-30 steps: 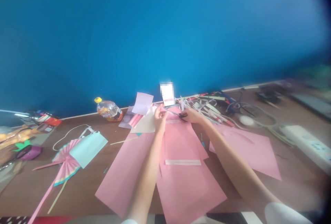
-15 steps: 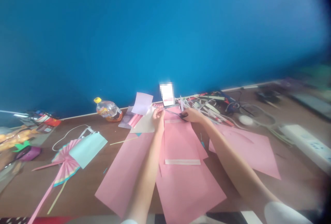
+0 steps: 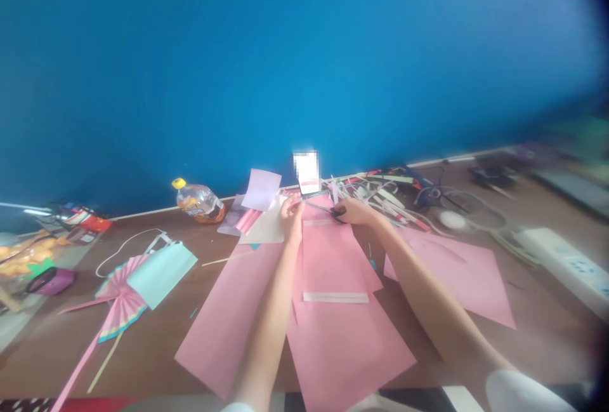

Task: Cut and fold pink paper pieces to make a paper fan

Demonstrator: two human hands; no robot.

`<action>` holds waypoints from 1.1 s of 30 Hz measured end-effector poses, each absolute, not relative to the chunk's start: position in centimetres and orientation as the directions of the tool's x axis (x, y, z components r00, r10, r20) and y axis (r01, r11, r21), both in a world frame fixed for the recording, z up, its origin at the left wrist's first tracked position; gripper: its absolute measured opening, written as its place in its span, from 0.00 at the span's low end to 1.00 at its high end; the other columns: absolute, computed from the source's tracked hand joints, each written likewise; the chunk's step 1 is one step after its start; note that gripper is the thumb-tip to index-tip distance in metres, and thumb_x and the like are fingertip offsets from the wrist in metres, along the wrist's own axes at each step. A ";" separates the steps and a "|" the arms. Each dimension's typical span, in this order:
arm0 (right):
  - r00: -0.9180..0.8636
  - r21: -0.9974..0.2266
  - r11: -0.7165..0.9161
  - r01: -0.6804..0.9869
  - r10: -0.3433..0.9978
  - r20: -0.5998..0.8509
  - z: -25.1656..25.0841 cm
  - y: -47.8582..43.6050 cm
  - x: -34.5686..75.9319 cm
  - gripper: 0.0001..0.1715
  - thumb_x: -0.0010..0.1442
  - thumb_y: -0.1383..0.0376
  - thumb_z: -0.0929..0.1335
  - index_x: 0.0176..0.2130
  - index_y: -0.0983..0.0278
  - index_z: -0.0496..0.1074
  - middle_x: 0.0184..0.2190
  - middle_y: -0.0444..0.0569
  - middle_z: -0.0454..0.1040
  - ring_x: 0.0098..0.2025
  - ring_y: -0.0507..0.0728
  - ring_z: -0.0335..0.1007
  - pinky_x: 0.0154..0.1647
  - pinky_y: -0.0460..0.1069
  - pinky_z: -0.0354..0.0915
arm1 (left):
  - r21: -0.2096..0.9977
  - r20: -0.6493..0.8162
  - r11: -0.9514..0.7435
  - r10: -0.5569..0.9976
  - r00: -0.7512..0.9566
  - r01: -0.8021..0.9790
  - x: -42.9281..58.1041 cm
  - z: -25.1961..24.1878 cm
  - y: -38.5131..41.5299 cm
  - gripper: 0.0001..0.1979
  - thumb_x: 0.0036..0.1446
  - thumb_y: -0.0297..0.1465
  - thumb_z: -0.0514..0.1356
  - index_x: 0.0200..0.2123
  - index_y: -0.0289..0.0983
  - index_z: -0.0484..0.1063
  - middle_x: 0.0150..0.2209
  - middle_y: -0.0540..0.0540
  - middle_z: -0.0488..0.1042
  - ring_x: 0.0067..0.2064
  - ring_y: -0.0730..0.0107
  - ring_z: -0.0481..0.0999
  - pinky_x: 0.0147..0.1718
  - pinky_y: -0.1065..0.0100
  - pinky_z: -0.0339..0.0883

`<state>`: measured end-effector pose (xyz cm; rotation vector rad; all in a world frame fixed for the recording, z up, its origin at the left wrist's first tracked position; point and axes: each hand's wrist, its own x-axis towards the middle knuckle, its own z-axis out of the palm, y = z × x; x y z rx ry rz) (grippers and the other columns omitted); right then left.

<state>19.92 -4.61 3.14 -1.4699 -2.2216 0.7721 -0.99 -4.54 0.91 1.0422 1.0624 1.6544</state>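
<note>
My right hand [image 3: 354, 211] is closed round the dark handles of a pair of scissors [image 3: 322, 207], whose blades point left towards my left hand [image 3: 291, 210]. My left fingers are pinched together by the blade tips; what they hold is too small to make out. Beneath both hands lies a pink paper sheet [image 3: 333, 259] with a white strip [image 3: 335, 298] across its near end and another across its far end. It rests on a larger pink sheet [image 3: 347, 342]. Just beyond the hands stands a phone [image 3: 308, 177] with a bright, blurred screen.
More pink sheets lie to the left [image 3: 223, 317] and right [image 3: 466, 279]. A pleated paper fan [image 3: 121, 301] and pale green paper [image 3: 162, 275] are on the left. A yellow-capped bottle [image 3: 200, 204], paper scraps [image 3: 385, 196] and a power strip [image 3: 566, 266] also occupy the brown table [image 3: 157, 361].
Both hands and the scissors stay practically where they were. The view has shifted very slightly; nothing has been picked up or put down.
</note>
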 end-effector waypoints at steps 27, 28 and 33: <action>-0.427 -0.649 0.319 0.690 0.904 -0.010 2.6 -4.4 20.1 0.17 0.51 0.58 0.64 0.19 0.63 0.57 0.17 0.40 0.56 0.23 0.49 0.48 0.25 0.48 0.46 | 0.947 0.160 -0.213 0.962 -0.221 -0.242 -1.2 0.3 -4.2 0.20 0.48 0.30 0.66 0.47 0.36 0.73 0.51 0.39 0.74 0.50 0.60 0.71 0.50 0.59 0.66; -0.427 -0.648 0.319 0.691 0.904 -0.010 2.6 -4.4 20.1 0.17 0.51 0.58 0.64 0.19 0.63 0.57 0.17 0.40 0.56 0.22 0.49 0.48 0.25 0.48 0.46 | 0.946 0.159 -0.212 0.962 -0.220 -0.243 -1.2 0.3 -4.2 0.20 0.48 0.30 0.66 0.47 0.36 0.73 0.51 0.39 0.74 0.50 0.61 0.71 0.50 0.59 0.66; -0.419 -0.646 0.313 0.696 0.908 -0.011 2.8 -4.5 20.0 0.17 0.51 0.57 0.64 0.19 0.63 0.57 0.17 0.41 0.56 0.22 0.49 0.49 0.25 0.48 0.45 | 0.945 0.174 -0.224 0.961 -0.214 -0.237 -1.3 0.3 -4.2 0.20 0.49 0.31 0.66 0.47 0.36 0.73 0.51 0.40 0.73 0.51 0.61 0.71 0.51 0.59 0.65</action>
